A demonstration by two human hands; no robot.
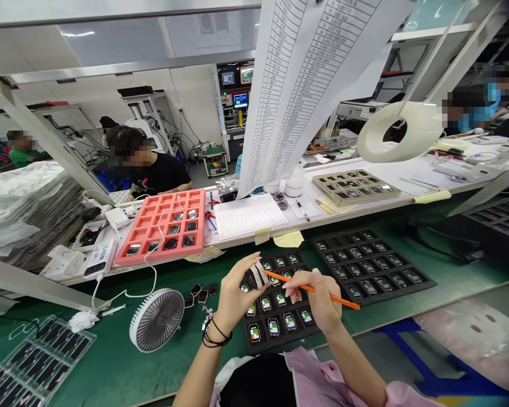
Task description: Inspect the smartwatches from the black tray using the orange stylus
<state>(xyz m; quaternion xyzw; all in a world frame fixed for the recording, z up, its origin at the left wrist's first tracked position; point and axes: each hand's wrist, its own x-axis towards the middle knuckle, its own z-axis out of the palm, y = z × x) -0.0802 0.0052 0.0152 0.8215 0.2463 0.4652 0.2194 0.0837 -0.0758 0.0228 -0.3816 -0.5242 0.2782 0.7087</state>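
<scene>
Head cam: L hand (236, 295) fingers hold dark watch unit (251, 279); R hand (316, 302) fingers pinch orange stick (341, 301) over blk tray (254, 346).

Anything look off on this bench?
Yes: a few small black pieces lie loose on the green mat, between the desk fan and the black tray. They stand out because most of the watch-like devices here sit in tray pockets.

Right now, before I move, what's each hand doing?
Left hand: closed, holding a small dark device.
Right hand: closed, holding an orange stick.
</scene>
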